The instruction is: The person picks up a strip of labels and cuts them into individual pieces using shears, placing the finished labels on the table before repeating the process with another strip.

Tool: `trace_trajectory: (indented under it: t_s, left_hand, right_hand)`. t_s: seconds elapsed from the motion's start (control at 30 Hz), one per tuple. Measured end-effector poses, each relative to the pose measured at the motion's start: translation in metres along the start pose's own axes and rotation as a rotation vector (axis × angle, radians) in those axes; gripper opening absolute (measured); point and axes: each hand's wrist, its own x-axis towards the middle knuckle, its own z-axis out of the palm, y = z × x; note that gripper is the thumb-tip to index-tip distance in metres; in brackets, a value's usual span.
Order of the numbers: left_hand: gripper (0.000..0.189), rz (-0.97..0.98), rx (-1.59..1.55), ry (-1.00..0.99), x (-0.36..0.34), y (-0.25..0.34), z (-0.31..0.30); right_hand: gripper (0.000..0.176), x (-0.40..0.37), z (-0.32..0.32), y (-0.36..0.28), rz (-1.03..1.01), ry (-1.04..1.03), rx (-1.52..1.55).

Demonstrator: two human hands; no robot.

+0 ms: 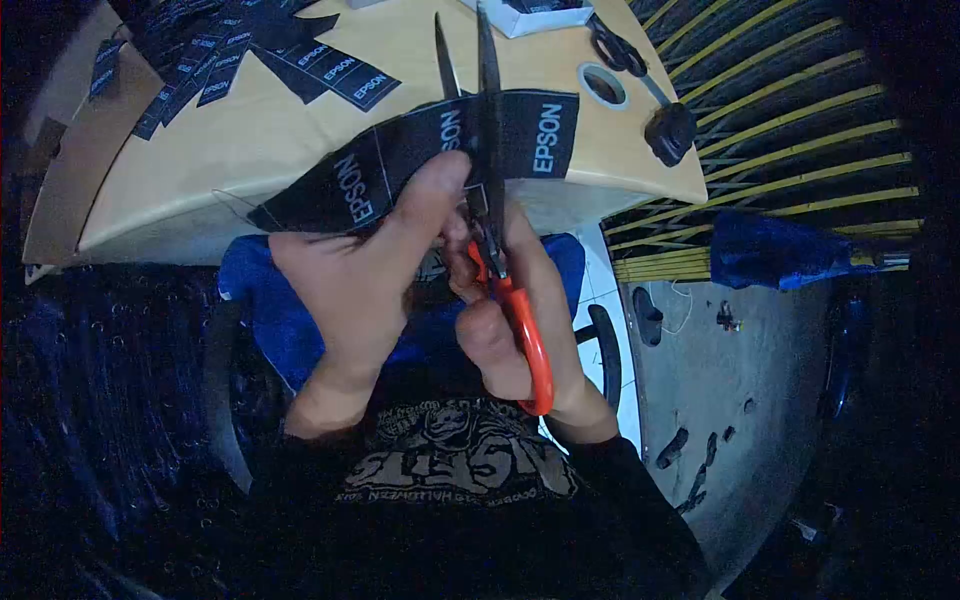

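Observation:
My left hand (370,260) pinches a black fabric label strip (415,150) printed with "EPSON" in pale letters, thumb on top. Around the handles of the red-handled scissors (535,345), my right hand (510,340) is closed. The scissor blades are spread apart and point away from me, with the strip lying between them near its right-hand label. A loose thread hangs off the strip's left end. The strip is held up just in front of the table edge.
More black EPSON strips (320,65) are heaped on the wooden table (250,135). At the right lie a tape roll (603,86), dark-handled scissors (618,48) and a small black object (670,133). A white box (535,18) stands at the back. A yellow-slatted rack (780,100) adjoins the table.

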Motion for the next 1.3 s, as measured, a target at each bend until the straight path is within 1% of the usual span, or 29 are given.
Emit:
trace_trajectory:
  t_s: [0.07, 0.17, 0.23, 0.3, 0.37, 0.43, 0.5, 0.6, 0.67, 0.8, 0.9, 0.97, 1.07, 1.17, 1.3]
  left_hand:
    - [0.005, -0.018, 0.001, 0.037, -0.001, 0.002, 0.002]
    - [0.004, -0.041, 0.024, 0.031, -0.001, 0.006, 0.003]
    - [0.003, -0.068, 0.004, 0.029, -0.001, 0.009, 0.003]
    - [0.003, -0.096, -0.014, 0.027, -0.001, 0.009, 0.002]
    - [0.003, -0.023, 0.007, 0.021, 0.0, 0.006, 0.001]
    - [0.003, -0.014, 0.006, 0.017, 0.001, 0.003, -0.002]
    - [0.003, -0.006, 0.006, 0.013, 0.001, 0.003, -0.003]
    - [0.004, -0.064, 0.003, 0.038, 0.0, 0.004, -0.003]
    - [0.004, -0.071, -0.009, 0.046, 0.0, 0.006, -0.001]
    - [0.004, -0.065, -0.022, 0.069, 0.002, 0.004, -0.001]
    - [0.005, -0.063, -0.007, 0.035, 0.003, 0.003, -0.003]
    - [0.006, -0.126, -0.039, 0.033, 0.003, 0.006, -0.002]
    - [0.006, -0.171, -0.012, 0.052, 0.002, 0.008, 0.001]
    - [0.005, -0.142, -0.045, 0.062, 0.002, 0.006, 0.003]
    - [0.005, -0.151, -0.078, 0.077, 0.002, 0.006, 0.005]
  right_hand:
    - [0.087, 0.0, 0.0, -0.001, 0.014, -0.002, -0.011]
    - [0.089, 0.001, 0.001, 0.0, -0.001, 0.009, 0.019]
    - [0.072, 0.004, -0.003, 0.002, -0.143, -0.026, 0.018]
    - [0.074, 0.003, -0.004, 0.001, -0.111, -0.034, -0.005]
    - [0.075, 0.003, -0.002, 0.001, -0.077, -0.042, -0.028]
    - [0.086, 0.003, 0.002, 0.0, -0.019, -0.024, 0.01]
    - [0.085, 0.002, 0.003, 0.001, -0.006, -0.022, 0.004]
    - [0.085, 0.004, 0.007, 0.003, -0.05, -0.002, 0.044]
    - [0.086, 0.004, 0.009, 0.003, -0.045, 0.044, 0.056]
    - [0.084, 0.005, 0.004, 0.001, -0.005, 0.007, -0.016]
    - [0.08, 0.004, 0.004, 0.001, -0.008, -0.01, -0.042]
    - [0.079, 0.003, 0.009, 0.004, -0.055, 0.057, 0.014]
    - [0.081, 0.005, 0.006, 0.007, -0.078, 0.049, -0.019]
    - [0.081, 0.006, 0.008, 0.009, -0.101, 0.064, 0.021]
    - [0.083, 0.005, 0.0, 0.002, -0.029, -0.001, -0.042]
